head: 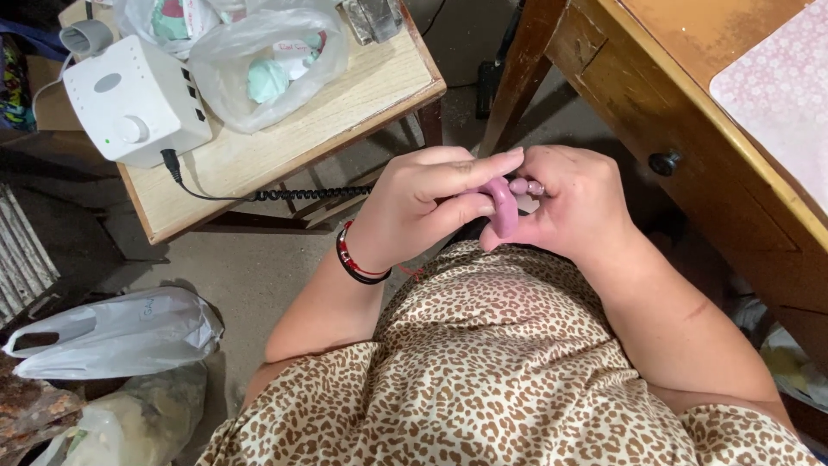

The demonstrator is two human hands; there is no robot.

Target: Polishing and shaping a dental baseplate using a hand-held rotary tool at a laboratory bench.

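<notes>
My left hand [423, 203] and my right hand [573, 203] meet in front of my chest, above my leopard-print top. Between them is a small curved pink piece [503, 207], rounded like a ring or arch. My left fingers lie over its top and my left thumb presses beneath it. My right hand closes around its other side, and a small metal tip [535, 186] shows at my right fingertips. A black coiled cord [310, 194] runs from the left toward my hands. My left wrist wears red and black bracelets [355, 259].
A small wooden table [345, 112] at upper left bears a white box-shaped machine [134, 99] with a knob, and clear plastic bags [259, 60]. A wooden desk with a drawer knob [664, 162] stands at right. White plastic bags [121, 332] lie on the floor at left.
</notes>
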